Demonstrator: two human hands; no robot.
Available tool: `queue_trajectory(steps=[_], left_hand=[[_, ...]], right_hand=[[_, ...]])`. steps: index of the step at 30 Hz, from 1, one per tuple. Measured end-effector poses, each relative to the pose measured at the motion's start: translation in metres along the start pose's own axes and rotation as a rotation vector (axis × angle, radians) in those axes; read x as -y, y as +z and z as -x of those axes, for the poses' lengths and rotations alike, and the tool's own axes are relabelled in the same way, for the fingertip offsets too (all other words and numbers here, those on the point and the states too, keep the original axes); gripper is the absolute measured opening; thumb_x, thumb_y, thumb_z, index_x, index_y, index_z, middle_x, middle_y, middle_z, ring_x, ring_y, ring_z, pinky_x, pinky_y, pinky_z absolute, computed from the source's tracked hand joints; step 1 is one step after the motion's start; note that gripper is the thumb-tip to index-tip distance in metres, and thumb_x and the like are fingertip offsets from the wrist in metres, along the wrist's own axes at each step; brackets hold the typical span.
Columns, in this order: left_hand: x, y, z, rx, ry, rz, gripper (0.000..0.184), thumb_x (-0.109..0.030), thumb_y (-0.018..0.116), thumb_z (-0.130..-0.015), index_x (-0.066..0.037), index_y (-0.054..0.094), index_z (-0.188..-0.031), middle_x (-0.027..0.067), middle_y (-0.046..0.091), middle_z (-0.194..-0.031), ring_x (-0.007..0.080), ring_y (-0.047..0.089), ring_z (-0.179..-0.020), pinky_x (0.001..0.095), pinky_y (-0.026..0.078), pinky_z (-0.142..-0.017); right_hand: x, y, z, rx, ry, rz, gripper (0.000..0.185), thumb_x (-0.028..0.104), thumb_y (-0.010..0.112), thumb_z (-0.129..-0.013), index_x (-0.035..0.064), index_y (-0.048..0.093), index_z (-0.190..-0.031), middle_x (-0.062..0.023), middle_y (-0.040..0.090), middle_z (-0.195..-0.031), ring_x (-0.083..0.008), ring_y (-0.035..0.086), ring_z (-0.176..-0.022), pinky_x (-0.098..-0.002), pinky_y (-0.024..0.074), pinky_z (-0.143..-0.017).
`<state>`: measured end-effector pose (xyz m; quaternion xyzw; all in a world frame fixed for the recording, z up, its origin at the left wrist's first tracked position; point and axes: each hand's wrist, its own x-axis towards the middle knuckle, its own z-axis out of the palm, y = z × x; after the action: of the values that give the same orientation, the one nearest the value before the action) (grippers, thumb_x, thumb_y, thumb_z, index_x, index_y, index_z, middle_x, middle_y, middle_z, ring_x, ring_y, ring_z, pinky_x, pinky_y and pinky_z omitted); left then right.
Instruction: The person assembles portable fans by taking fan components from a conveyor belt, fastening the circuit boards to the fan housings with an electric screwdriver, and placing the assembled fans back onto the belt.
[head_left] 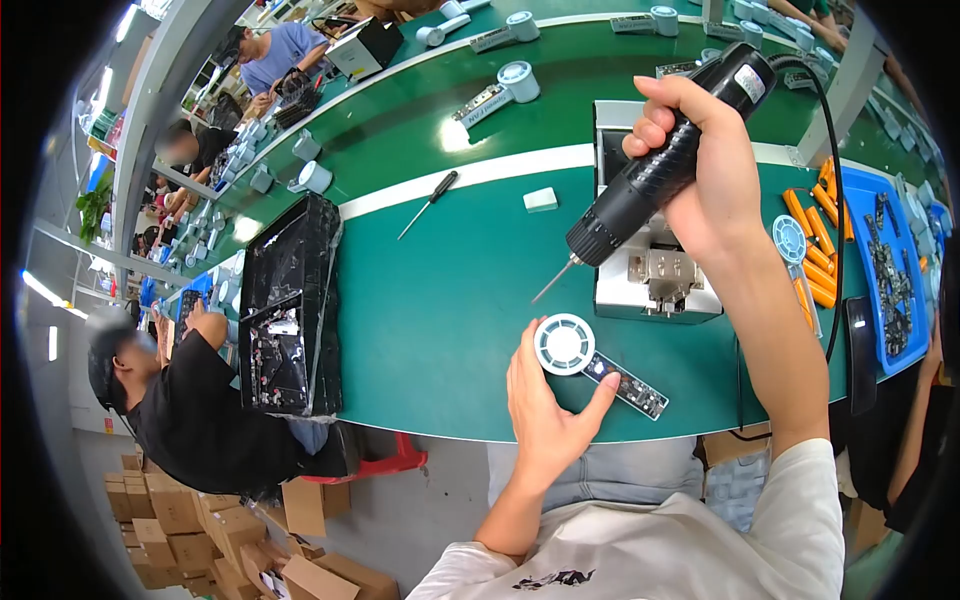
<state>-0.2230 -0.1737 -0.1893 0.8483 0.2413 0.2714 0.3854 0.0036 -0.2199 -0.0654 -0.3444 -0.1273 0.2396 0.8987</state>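
At two o'clock, the person's right hand [715,165] is wrapped around an electric screwdriver [630,203]; at five, the left hand [548,418] clasps a white-headed fan [564,345]; at twelve, a blue fan [490,102] reads "FAN".

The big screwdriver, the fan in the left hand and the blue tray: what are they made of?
The big screwdriver looks like black plastic, patterned, with a soft sheen; its thin bit is probably metal, being grey and slender. The fan seems moulded plastic, pale and smooth, with spokes. The blue tray is likely plastic too: one even, slightly glossy colour.
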Motion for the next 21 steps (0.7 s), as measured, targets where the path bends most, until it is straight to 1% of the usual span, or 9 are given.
queue_trajectory(steps=[21], left_hand=[[-0.0015,-0.0024,0.0015,0.003,0.017,-0.03,0.092,-0.022,0.085,-0.074,0.009,0.033,-0.143,0.0211,0.056,-0.124,0.0351,0.053,-0.117,0.044,0.039,-0.102]], right_hand=[[0.0015,0.0049,0.004,0.004,-0.003,-0.012,0.022,0.008,0.07,-0.082,0.0085,0.05,-0.071,-0.0009,0.052,-0.064,-0.0124,0.052,-0.06,-0.0298,0.0475,-0.065]])
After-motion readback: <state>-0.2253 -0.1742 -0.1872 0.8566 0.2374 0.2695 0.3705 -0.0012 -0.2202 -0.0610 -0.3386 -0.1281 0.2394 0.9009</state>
